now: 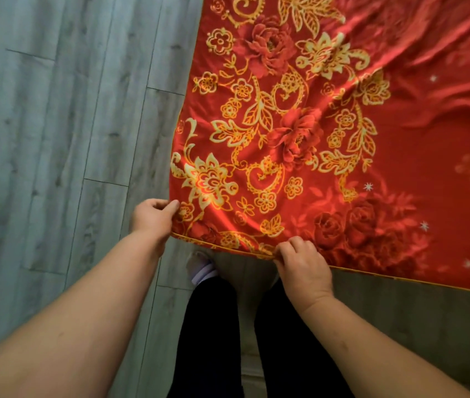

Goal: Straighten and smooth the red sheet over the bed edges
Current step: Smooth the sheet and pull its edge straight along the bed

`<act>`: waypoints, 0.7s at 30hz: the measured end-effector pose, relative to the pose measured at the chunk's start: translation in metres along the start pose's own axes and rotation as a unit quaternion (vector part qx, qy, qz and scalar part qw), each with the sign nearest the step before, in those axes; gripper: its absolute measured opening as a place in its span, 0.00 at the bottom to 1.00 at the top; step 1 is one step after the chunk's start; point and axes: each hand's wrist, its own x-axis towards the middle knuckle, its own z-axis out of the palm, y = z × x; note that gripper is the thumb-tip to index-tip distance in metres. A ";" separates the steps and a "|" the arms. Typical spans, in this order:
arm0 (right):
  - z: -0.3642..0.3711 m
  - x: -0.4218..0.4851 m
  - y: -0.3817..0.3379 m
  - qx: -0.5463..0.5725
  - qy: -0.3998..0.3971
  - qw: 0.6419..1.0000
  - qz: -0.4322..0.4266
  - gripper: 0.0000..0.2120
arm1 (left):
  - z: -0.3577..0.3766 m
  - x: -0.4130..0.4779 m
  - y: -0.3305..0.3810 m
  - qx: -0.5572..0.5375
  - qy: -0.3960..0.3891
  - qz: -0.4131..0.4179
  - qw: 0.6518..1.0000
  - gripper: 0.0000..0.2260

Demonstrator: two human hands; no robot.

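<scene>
Where its corner overhangs grey floor (55, 116), a red sheet (314, 156) is held.
The corner is pinched by the left hand (153, 221), the gold-piped hem by the right hand (304, 270), fingers curled on cloth; open floor is seen leftward.

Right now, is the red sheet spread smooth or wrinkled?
Spread but wrinkled: the red sheet shows creases at upper right; the left hand and right hand pinch its near hem.
</scene>
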 end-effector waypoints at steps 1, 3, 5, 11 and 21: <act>0.001 0.000 0.003 0.003 0.005 1.000 -0.005 0.11 | -0.001 0.000 0.000 0.014 0.017 0.003 1.000 0.06; 0.001 0.000 0.006 0.014 0.018 1.000 -0.013 0.09 | -0.003 -0.001 -0.001 0.037 0.047 0.004 0.998 0.09; 0.000 -0.001 0.009 0.013 0.014 1.000 -0.017 0.08 | -0.004 -0.006 -0.002 0.062 0.071 0.009 0.995 0.10; 0.009 -0.037 0.050 0.043 -0.029 0.998 0.021 0.09 | -0.001 -0.025 0.001 0.157 0.068 0.050 0.984 0.12; -0.029 0.033 0.073 0.211 0.065 0.893 0.393 0.15 | 0.025 -0.058 0.014 0.336 0.121 0.217 0.908 0.17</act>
